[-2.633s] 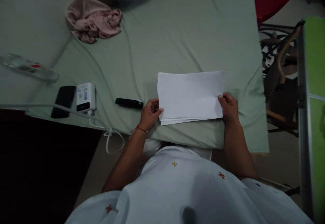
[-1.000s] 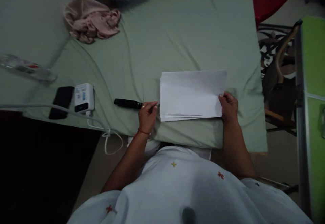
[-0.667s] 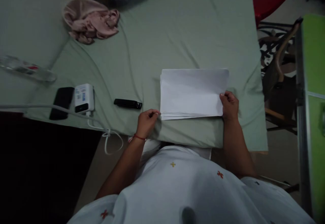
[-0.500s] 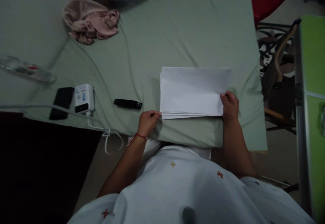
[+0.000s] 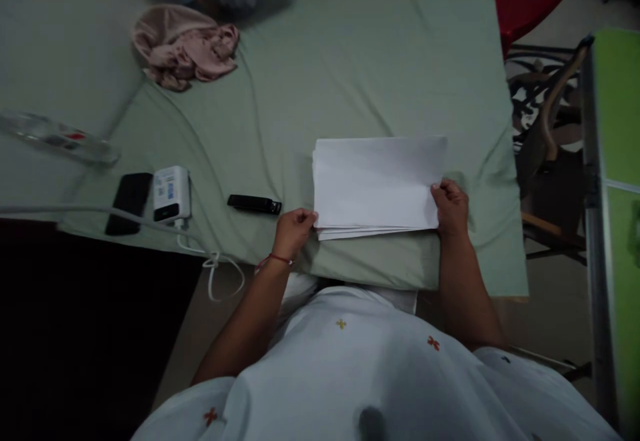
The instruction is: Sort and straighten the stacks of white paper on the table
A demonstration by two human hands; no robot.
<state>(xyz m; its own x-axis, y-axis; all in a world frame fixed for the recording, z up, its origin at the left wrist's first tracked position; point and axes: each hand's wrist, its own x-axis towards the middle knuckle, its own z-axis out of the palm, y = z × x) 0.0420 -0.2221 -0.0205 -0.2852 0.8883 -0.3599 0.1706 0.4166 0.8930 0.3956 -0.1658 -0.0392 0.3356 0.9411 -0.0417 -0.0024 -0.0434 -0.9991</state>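
Bare sheet (image 5: 350, 61) lies open beyond the paper stack (image 5: 377, 184); a black remote (image 5: 254, 203) crowds its left.

No legible text anywhere. Blue-and-white label on white charger box (image 5: 171, 193): print too small, blurred. Red mark on clear bottle (image 5: 60, 141): unreadable. Paper stack (image 5: 377, 184): blank top sheet. Small cross motifs on white shirt (image 5: 380, 374): pattern only.

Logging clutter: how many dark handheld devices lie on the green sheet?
2: a black phone beside the white power bank, and a slim black remote-like device near the left hand.
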